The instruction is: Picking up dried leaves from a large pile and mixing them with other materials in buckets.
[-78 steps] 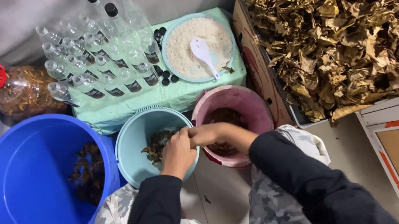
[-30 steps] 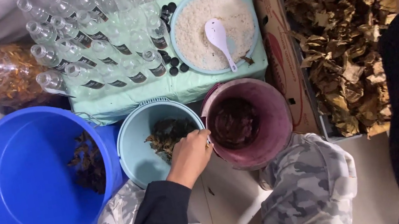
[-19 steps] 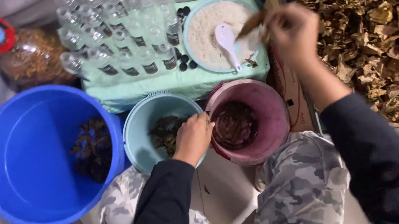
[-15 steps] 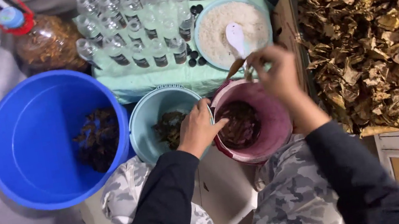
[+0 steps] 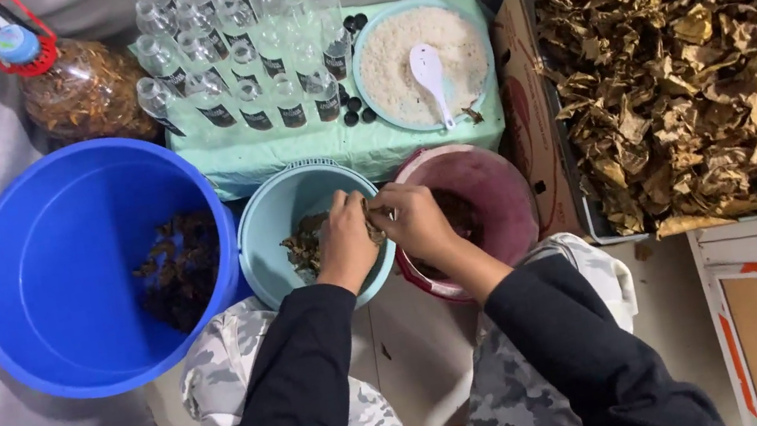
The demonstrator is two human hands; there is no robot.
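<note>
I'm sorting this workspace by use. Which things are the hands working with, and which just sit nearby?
In hand:
left hand and right hand, together holding a brown leaf piece
teal bowl
maroon bowl

Nearby, untouched:
blue bucket
glass bottles
rice bowl with white spoon
dried-leaf pile
plastic jar

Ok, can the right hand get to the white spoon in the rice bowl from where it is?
Probably yes. The right hand is over the maroon bowl, just below the white spoon, and nothing stands between them.
</note>
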